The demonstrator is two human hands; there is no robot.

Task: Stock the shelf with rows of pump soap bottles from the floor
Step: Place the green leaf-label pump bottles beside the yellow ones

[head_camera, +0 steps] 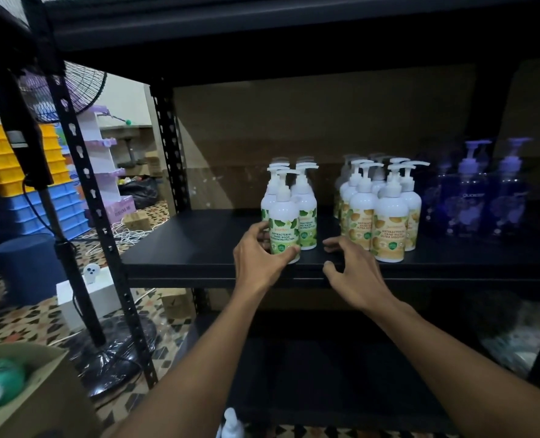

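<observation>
- Soap bottles stand in three groups on the black shelf (pixel 199 248): green-label ones at the left, yellow-label ones (pixel 389 222) in the middle, and purple ones (pixel 477 200) at the right, dim in the shadow.
- The front green-label bottle (pixel 284 216) stands upright at the shelf's front edge, pump head on top, its long axis vertical, just ahead of the other green bottles (pixel 306 203).
- The left hand (pixel 259 257) wraps around the lower body of that front bottle, thumb across the label and fingers curled behind it.
- The right hand (pixel 354 273) hovers spread and empty above the shelf edge, in the gap between the green and yellow groups, gripping nothing.
- The bottle lies directly in the left hand, and to the left of the right hand, so the left hand is the one placed to nudge it into line.
- One more white pump top (pixel 230 422) shows at the bottom edge, probably a bottle waiting on the floor, though the view cuts it off.
- The row of green bottles looks short, so stocking seems partway done.
</observation>
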